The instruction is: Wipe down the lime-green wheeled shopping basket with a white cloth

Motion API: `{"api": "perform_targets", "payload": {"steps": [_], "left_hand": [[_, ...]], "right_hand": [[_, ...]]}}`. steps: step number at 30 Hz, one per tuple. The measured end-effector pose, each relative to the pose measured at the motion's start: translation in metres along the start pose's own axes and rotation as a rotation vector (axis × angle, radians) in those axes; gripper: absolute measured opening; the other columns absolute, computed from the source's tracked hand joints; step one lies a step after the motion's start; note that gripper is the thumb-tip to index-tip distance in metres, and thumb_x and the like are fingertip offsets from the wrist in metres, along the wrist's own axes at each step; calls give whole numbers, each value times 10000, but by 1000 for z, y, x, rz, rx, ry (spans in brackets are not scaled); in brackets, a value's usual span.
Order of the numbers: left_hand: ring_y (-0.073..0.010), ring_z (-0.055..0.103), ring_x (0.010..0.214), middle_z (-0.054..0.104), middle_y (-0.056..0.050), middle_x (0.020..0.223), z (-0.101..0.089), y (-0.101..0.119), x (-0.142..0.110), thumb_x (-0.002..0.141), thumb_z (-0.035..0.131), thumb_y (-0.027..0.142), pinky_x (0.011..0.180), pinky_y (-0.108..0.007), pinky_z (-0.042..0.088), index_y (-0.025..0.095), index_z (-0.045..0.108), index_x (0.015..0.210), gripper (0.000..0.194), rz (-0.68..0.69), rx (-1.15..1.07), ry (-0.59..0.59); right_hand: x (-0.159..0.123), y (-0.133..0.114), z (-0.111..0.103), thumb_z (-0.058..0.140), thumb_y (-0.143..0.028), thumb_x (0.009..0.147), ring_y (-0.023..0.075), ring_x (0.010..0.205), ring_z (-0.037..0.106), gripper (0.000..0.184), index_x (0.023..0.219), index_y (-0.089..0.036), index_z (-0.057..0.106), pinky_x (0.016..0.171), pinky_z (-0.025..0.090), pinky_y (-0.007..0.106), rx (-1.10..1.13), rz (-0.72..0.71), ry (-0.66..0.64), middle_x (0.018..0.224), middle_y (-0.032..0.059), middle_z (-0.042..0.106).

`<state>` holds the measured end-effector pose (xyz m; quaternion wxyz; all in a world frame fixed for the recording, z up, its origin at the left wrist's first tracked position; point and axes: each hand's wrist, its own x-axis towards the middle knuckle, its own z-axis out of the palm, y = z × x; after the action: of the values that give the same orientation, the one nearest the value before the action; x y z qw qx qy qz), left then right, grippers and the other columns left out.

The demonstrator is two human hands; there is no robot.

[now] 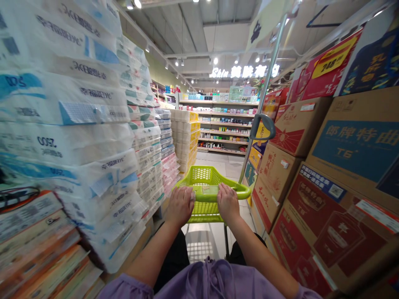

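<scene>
In the aisle, hands grip the crosswise cart handle, basket pointing ahead.

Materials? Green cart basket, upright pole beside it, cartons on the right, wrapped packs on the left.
Cart basket: likely moulded plastic, glossy lime, with formed grid holes. Pole: probably metal, from its bright sheen; the exact alloy can't be told. Cartons: matte printed cardboard with creased edges. Packs: thin plastic film, semi-translucent and shiny, wrinkled over soft contents.
</scene>
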<state>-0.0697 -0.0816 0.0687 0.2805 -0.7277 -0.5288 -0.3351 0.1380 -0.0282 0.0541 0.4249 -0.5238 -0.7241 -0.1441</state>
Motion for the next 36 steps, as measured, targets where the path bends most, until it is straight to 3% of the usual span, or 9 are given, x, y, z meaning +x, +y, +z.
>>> {"api": "perform_targets", "payload": {"steps": [3,7,12,17,21,26,30,34,36], "left_hand": [[-271,538,1143,605,-129,1183,3,10,4,901,463,255,1073,-508,367,183,529,1226,340,90,-10,-7],[-261,562,1093,615,-128,1151,6,22,9,921,442,278,1034,-494,408,179,530,1221,328,97,-25,-25],[-281,509,1205,567,-149,1265,9,32,18,926,432,275,1033,-479,411,170,508,1267,364,238,-52,-39],[-267,581,1097,622,-146,1179,10,39,26,940,408,271,1002,-504,433,158,518,1249,347,105,-21,-44],[-287,520,1206,592,-140,1243,11,48,28,925,427,260,1043,-509,401,181,539,1242,345,266,-49,-60],[-280,555,1147,618,-145,1192,12,53,30,932,418,267,1035,-518,402,162,549,1220,333,132,-35,-43],[-279,525,1198,601,-127,1234,11,53,31,923,434,263,1059,-496,378,187,557,1215,326,274,-45,-63],[-262,576,1103,636,-119,1168,9,49,34,937,424,280,1051,-506,378,173,560,1200,315,118,-47,-57],[-271,560,1131,629,-128,1184,9,50,33,929,438,274,1055,-503,376,163,560,1203,320,128,-52,-55]], "right_hand": [[-1,0,1,346,-219,967,239,1211,517,391,1220,-106,622,1070,323,404,8,-7,9,1273,129,615],[-1,2,0,345,-220,966,242,1209,517,394,1220,-97,620,1073,320,407,11,-12,10,1274,132,614],[-2,3,1,336,-219,967,247,1208,516,404,1220,-79,619,1072,326,408,-1,-23,3,1274,137,612],[-3,3,1,333,-220,967,243,1212,513,402,1220,-97,621,1071,332,408,6,-29,11,1271,126,615],[-4,2,1,335,-216,962,244,1214,509,403,1219,-102,623,1068,335,417,10,-32,9,1265,136,617],[-4,1,1,343,-229,966,247,1220,502,399,1224,-107,621,1069,336,424,15,-32,7,1277,135,609],[-7,2,-1,346,-231,970,246,1227,491,392,1229,-119,617,1074,329,421,26,-65,7,1283,126,605],[-10,5,-2,340,-238,983,228,1260,462,384,1243,-136,603,1081,321,402,58,-120,4,1289,103,602],[-12,6,-2,347,-248,986,225,1267,457,376,1243,-145,602,1081,318,400,69,-124,8,1289,100,602]]}}
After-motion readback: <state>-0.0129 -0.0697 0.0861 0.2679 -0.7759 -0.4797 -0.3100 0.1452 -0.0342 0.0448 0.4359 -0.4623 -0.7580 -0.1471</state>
